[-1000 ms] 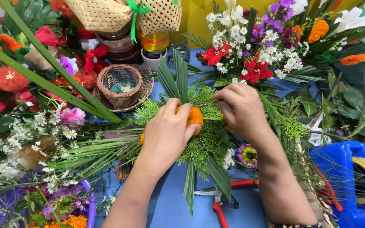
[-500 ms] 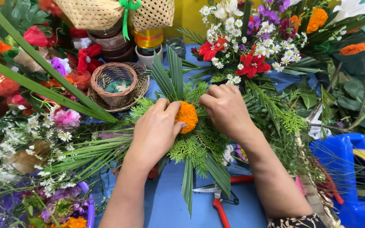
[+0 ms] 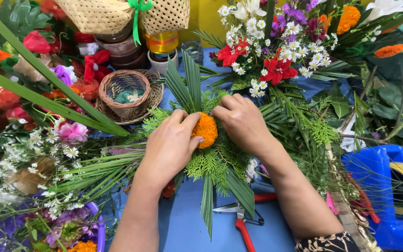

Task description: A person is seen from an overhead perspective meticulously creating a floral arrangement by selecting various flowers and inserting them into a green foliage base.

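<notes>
An orange marigold (image 3: 205, 129) sits at the middle of a fan of green leaves and fern sprigs (image 3: 211, 163), which lies on the blue tabletop (image 3: 183, 224) about midway between its side edges. The left hand (image 3: 171, 144) lies flat on the greenery, its fingers (image 3: 190, 122) curled against the left side of the marigold and its thumb under the bloom. The right hand (image 3: 243, 121) comes in from the other side, its fingers (image 3: 220, 112) bent and pinching the top right of the same flower. Both hands touch the marigold, closed on it rather than spread.

Just beyond the fan, toward the far edge, stands a small woven basket (image 3: 124, 93). Red-handled scissors (image 3: 243, 224) lie on the tabletop near the front edge, between the two forearms. A bunch of red and white flowers (image 3: 271, 60) lies toward the far right, and a blue plastic container (image 3: 388, 196) stands at the right edge.
</notes>
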